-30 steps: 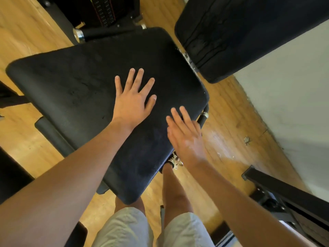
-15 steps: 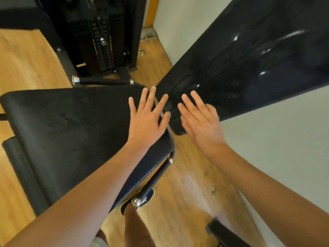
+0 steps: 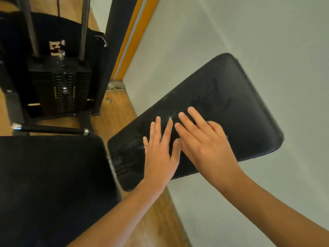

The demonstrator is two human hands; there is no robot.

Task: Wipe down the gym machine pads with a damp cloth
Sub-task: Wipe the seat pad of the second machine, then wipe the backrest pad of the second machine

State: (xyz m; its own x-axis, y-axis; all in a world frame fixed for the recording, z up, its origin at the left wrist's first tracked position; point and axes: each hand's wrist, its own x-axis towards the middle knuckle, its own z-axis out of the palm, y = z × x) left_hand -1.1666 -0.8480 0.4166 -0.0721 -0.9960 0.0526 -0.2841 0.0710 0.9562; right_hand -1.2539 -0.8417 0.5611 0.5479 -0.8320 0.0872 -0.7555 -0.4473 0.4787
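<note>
A pale grey wall (image 3: 249,32) fills the right side and top of the view. At lower left is a wide black seat pad (image 3: 53,175), seen from above, its surface dull and lightly scuffed. Just to its right, and apart from it by a narrow gap, a long black back pad (image 3: 240,104) slants up toward the wall, its lower end near the seat pad and its rounded top end toward the upper right. Its surface shows creases near the lower end and faint smudged marks near the middle.

At upper left stands a black weight stack (image 3: 62,91) with 2 upright metal rods (image 3: 84,27) rising from it. An orange door frame (image 3: 131,36) runs up beside it. A wooden floor (image 3: 160,220) shows between the pads and the wall.

Both my bare forearms reach in from the bottom edge. My left hand (image 3: 160,157) lies flat on the lower half of the back pad, fingers straight and spread, holding nothing. My right hand (image 3: 204,145) lies flat just beside it, higher on the same pad, fingers straight, also holding nothing.

A black bar with 2 chrome ends (image 3: 49,130) lies behind the seat pad. A small metal disc (image 3: 108,100) sits on the floor near the wall.
</note>
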